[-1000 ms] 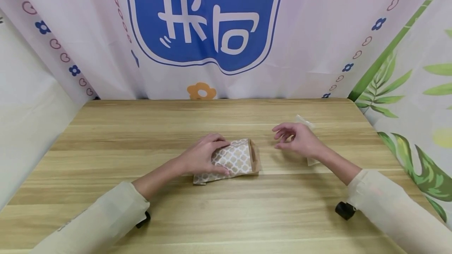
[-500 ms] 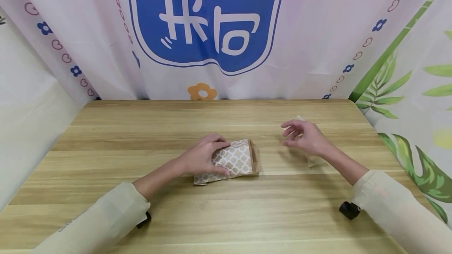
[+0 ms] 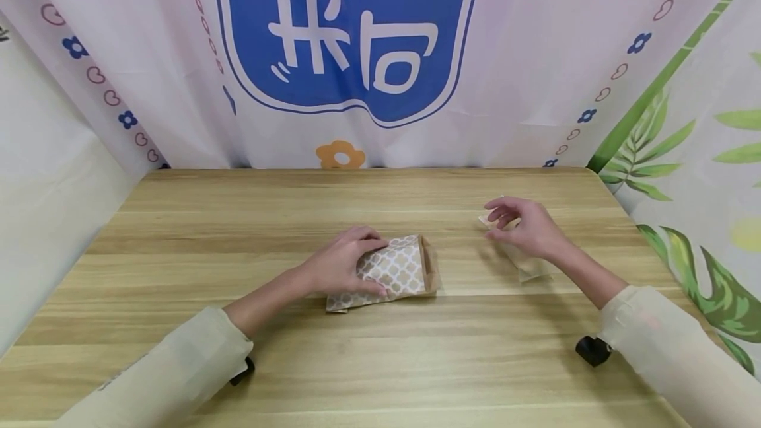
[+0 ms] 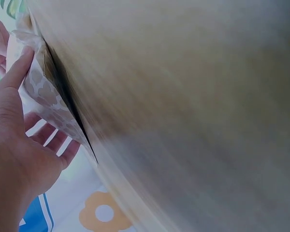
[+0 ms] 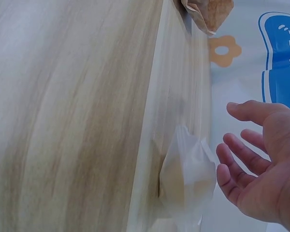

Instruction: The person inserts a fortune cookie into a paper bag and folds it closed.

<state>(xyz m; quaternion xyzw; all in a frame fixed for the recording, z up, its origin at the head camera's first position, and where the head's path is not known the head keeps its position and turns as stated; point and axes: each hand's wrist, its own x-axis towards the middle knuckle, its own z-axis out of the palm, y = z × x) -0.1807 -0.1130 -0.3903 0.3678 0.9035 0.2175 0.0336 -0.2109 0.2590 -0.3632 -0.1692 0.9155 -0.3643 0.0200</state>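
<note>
A tan paper bag [image 3: 395,266] with a white lattice pattern lies flat on the wooden table, its open brown mouth facing right. My left hand [image 3: 341,263] holds it across the closed end, thumb along the near edge and fingers at the far side. In the left wrist view, the thumb [image 4: 20,67] lies against the patterned paper. My right hand [image 3: 526,226] hovers over a translucent plastic packet [image 3: 526,266], fingers loosely bent and holding nothing. The right wrist view shows that packet [image 5: 186,181] on the table beside the fingers, apart from them; its contents look pale and blurred.
The wooden table [image 3: 297,375] reaches back to a printed curtain [image 3: 523,71] with a blue emblem. A leaf-patterned cloth [image 3: 707,216] hangs along the right side. Small black devices [image 3: 593,351] sit under both sleeves.
My right hand has drifted rightward, away from the paper bag and over the translucent packet, uncovering the packet's left end. The left hand and the paper bag have stayed put.
</note>
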